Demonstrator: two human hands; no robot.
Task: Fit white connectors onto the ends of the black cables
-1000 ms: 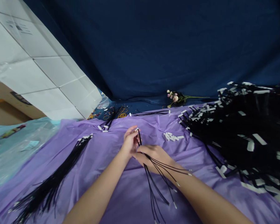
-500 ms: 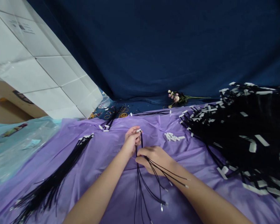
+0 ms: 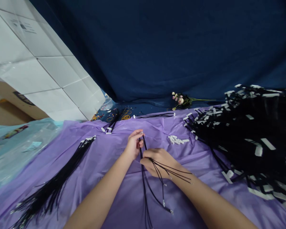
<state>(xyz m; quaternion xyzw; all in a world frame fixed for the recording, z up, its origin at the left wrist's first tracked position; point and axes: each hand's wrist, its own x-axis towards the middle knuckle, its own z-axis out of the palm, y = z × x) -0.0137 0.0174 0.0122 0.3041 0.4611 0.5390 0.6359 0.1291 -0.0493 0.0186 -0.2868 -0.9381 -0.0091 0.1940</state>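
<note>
Near the middle of the purple cloth, my left hand [image 3: 133, 145] pinches the white connector end of a bundle of thin black cables [image 3: 145, 190]. Lower and to the right, my right hand [image 3: 154, 162] is closed around the cables a short way below that connector. Some strands hang down toward me with small bare metal-looking tips. Others fan out over the back of my right hand and wrist. A small heap of white connector pieces [image 3: 177, 140] lies on the cloth, beyond my right hand.
A finished-looking row of black cables [image 3: 62, 175] lies at left. A large pile of black cables with white ends [image 3: 240, 133] fills the right. Artificial flowers [image 3: 181, 100] lie by the dark blue curtain [image 3: 157, 47]. White boxes [image 3: 45, 73] stand back left; smaller cable bunches [image 3: 112, 124] lie behind.
My right hand has shifted slightly right and the loose cable ends have swung a little. The left hand's fingers have moved slightly on the connector end.
</note>
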